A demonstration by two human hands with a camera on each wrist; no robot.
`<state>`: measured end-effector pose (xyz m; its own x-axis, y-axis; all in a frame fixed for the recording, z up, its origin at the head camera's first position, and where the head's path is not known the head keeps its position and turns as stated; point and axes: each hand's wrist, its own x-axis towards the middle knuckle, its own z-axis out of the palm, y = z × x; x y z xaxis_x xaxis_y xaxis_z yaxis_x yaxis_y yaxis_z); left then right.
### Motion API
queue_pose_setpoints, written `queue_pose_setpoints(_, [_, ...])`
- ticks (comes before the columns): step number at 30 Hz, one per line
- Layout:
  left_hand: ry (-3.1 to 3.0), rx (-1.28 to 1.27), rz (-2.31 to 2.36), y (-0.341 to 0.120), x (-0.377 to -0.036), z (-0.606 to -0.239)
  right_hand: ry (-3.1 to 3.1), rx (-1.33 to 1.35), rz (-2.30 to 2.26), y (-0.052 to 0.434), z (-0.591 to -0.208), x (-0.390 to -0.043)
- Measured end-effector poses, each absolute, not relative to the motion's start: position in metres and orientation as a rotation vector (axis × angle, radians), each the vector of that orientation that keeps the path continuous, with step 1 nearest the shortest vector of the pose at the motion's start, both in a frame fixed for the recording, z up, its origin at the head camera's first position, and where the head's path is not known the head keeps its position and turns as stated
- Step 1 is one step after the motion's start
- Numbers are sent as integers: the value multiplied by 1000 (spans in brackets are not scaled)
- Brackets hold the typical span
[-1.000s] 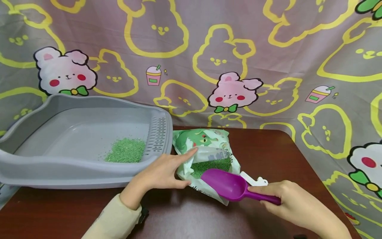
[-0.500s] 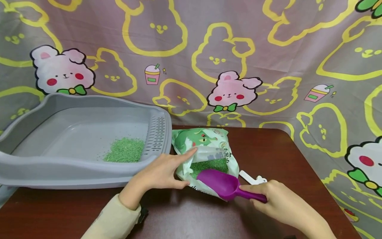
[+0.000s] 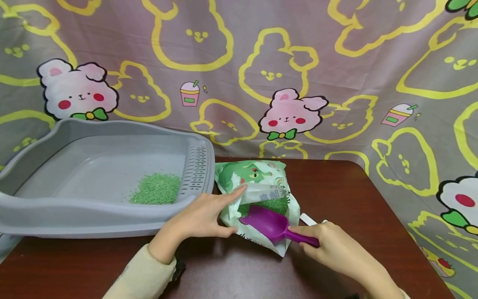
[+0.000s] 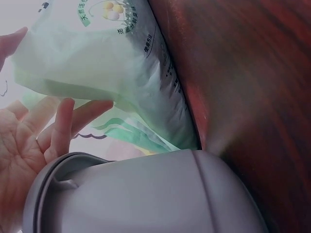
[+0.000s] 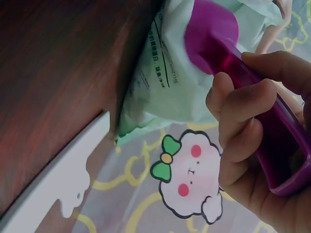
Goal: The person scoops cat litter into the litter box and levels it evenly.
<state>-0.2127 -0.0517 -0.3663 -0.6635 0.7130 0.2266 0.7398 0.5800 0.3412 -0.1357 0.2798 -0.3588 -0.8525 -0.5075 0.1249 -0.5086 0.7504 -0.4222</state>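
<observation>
A green and white bag (image 3: 257, 174) of green granules (image 3: 278, 204) lies on the brown table (image 3: 336, 187), its mouth towards me. My left hand (image 3: 220, 211) holds the mouth's left edge between thumb and fingers (image 4: 63, 121), and the bag (image 4: 112, 68) fills the left wrist view. A purple scoop (image 3: 267, 222) has its bowl inside the mouth, on the granules. My right hand (image 3: 302, 237) grips its handle, fingers (image 5: 248, 126) curled round it. The right wrist view has the scoop (image 5: 214, 34) against the bag (image 5: 165, 87).
A grey litter tray (image 3: 74, 207) stands left of the bag with a small pile of green granules (image 3: 157, 189) by its perforated end. A flat white plastic piece (image 3: 308, 219) lies right of the bag. A patterned cloth (image 3: 336, 62) hangs behind the table.
My right hand has pushed the purple scoop leftwards, from the bag's lip into its mouth. The left hand and the bag have stayed put.
</observation>
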Motion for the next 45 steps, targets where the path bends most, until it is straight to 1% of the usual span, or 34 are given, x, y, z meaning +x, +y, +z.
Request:
queue_pose_setpoints(16, [-2752,-1264,-623,-50,-212,-364,-2866,884,863,274,-372,-154])
queue_pose_setpoints(25, [-2775,-1255,-649,-51,-211,-365,-2864,765,769,265,-375,-154])
queue_pose_setpoints(31, [-2748,-1263,-655,-50,-212,-365,-2869,692,729,267,-379,-152])
queue_pose_setpoints(45, [-2753,-1248,-665,-52,-214,-366,-2601,928,795,295,-401,-138])
